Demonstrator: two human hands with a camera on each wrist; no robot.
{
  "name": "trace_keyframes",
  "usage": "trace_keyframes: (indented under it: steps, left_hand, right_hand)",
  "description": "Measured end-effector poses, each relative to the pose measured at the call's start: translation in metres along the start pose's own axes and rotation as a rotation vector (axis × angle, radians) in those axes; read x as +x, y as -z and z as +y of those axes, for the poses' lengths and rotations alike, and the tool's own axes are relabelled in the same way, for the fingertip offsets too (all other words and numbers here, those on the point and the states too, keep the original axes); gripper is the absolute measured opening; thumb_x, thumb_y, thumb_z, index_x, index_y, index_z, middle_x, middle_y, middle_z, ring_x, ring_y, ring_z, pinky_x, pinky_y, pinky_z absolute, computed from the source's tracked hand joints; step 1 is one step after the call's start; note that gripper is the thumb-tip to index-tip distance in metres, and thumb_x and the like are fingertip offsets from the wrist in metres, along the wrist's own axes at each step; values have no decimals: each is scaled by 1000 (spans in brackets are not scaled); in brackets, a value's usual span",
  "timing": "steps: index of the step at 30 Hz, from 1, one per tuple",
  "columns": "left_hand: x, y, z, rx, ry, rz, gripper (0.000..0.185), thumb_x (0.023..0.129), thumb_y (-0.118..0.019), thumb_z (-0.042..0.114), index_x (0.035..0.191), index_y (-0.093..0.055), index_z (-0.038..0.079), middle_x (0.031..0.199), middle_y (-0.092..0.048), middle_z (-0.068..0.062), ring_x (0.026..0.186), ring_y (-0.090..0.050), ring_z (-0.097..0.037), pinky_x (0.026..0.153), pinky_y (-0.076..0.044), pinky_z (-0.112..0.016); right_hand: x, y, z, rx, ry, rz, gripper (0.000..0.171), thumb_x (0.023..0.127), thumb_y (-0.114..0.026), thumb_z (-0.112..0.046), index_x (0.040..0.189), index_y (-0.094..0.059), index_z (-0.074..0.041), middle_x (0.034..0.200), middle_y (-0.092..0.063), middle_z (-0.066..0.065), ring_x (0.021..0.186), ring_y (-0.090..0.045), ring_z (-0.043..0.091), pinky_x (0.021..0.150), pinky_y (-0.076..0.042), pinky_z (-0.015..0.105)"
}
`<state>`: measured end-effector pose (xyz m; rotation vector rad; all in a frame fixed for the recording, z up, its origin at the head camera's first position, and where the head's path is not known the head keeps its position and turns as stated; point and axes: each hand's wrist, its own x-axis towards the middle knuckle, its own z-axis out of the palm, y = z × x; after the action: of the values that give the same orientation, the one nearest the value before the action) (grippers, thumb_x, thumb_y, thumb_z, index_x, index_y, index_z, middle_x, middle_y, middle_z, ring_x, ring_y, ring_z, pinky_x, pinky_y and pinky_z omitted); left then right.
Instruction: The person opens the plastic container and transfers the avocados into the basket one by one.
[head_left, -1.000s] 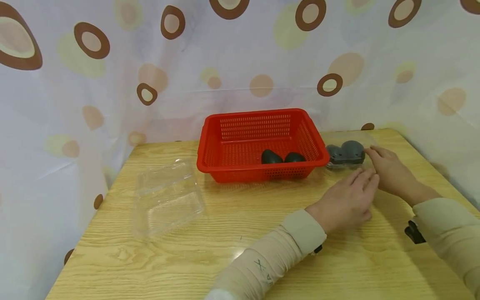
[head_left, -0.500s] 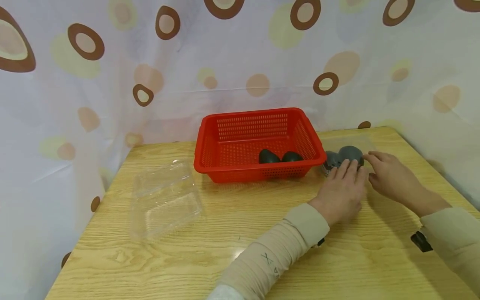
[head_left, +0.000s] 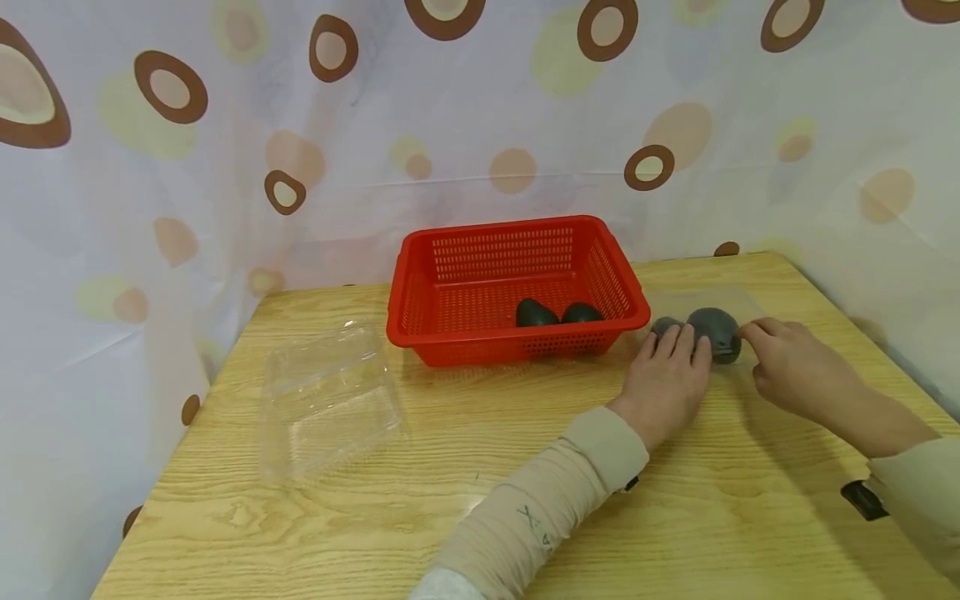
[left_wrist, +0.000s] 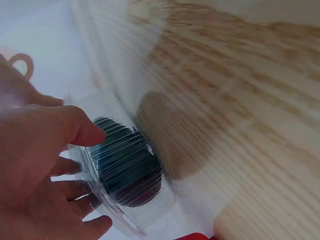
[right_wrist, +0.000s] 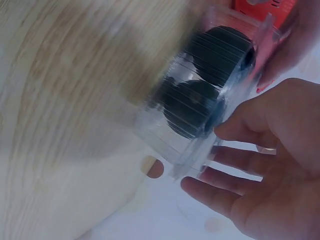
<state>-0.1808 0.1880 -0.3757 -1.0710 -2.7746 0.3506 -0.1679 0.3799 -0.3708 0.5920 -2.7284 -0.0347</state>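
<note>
A clear plastic clamshell box (left_wrist: 145, 210) stands at the table's back right, with dark avocados (head_left: 714, 327) in it. My left hand (head_left: 667, 379) lies over its near left side, fingers across the top. In the left wrist view, the left thumb is on the ribbed near wall and the fingers are past the rim. My right hand (head_left: 806, 367) grips the box's right end; the right wrist view shows the thumb at the rim and the fingers beyond it. The left hand hides part of the avocados in the head view. The box's clear lid (head_left: 708, 297) extends behind them.
A red plastic basket (head_left: 517, 337) stands at the back middle, close to the box's left, with two dark avocados (head_left: 536, 313) inside. Another clear plastic box (head_left: 333, 400) lies open on the left of the wooden table (head_left: 315, 533). A spotted curtain (head_left: 450, 100) hangs behind the table.
The box with the avocados has slid nearer to me. My left hand has moved left and up onto its near side. The right hand has stayed at its right end and come nearer with it.
</note>
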Motion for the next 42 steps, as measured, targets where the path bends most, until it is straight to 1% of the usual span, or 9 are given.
trace_keyframes:
  steps: [5,8,13,17,22,27,31,38,42]
  left_hand:
    - [-7,-1,0,52,-44,-1,50,110,-30,22,158,-21,27,164,-25,6,151,-23,-10,123,-25,-29]
    - [-13,0,0,93,-81,72,47,110,-33,21,156,-29,27,160,-34,5,147,-32,-11,121,-29,-29]
    - [-20,0,-1,141,-129,234,37,108,-41,21,144,-48,28,141,-53,8,129,-50,-9,114,-39,-27]
    - [-23,0,-2,147,-160,299,28,105,-47,22,130,-56,31,125,-59,11,117,-56,-9,109,-42,-25]
    - [-28,3,-3,150,-202,287,26,105,-48,22,127,-57,32,125,-60,10,117,-57,-10,103,-45,-23]
    - [-35,6,-6,156,-239,263,27,106,-47,21,129,-56,30,128,-61,8,120,-57,-11,103,-48,-25]
    - [-40,4,-9,183,-260,279,26,106,-46,19,127,-56,29,124,-62,8,118,-58,-11,100,-50,-25]
    - [-50,5,-14,197,-296,326,26,106,-44,16,124,-58,28,117,-63,10,108,-60,-9,90,-54,-22]
    - [-58,7,-16,221,-324,308,26,106,-43,18,126,-58,28,121,-64,8,108,-59,-10,87,-55,-22]
  right_hand:
    - [-2,7,0,5,21,-1,37,69,-69,8,105,-59,11,96,-62,29,78,-61,43,72,-51,57]
    - [-5,12,0,19,-12,-62,41,71,-69,5,110,-58,11,97,-59,28,76,-57,43,71,-48,57]
    - [-8,17,-1,-6,29,-116,49,70,-74,0,114,-57,9,93,-55,22,71,-51,33,68,-45,52]
    - [-9,22,-2,1,2,-218,52,73,-76,-4,119,-54,8,97,-54,22,74,-50,33,69,-44,51]
    - [-9,26,-7,23,-32,-310,54,77,-76,-6,123,-53,9,100,-53,22,74,-48,31,65,-46,48]
    - [-9,28,-12,21,-19,-332,54,77,-76,-7,123,-54,8,97,-51,17,71,-43,26,61,-44,40]
    - [-7,28,-16,21,-10,-346,53,76,-78,-8,122,-55,6,94,-50,13,69,-41,23,61,-42,36]
    - [-6,34,-23,52,-19,-393,55,76,-80,-10,122,-55,6,95,-51,14,71,-45,24,61,-44,38]
    - [-5,34,-27,71,-15,-402,56,75,-81,-12,122,-56,4,98,-52,13,74,-47,24,63,-46,39]
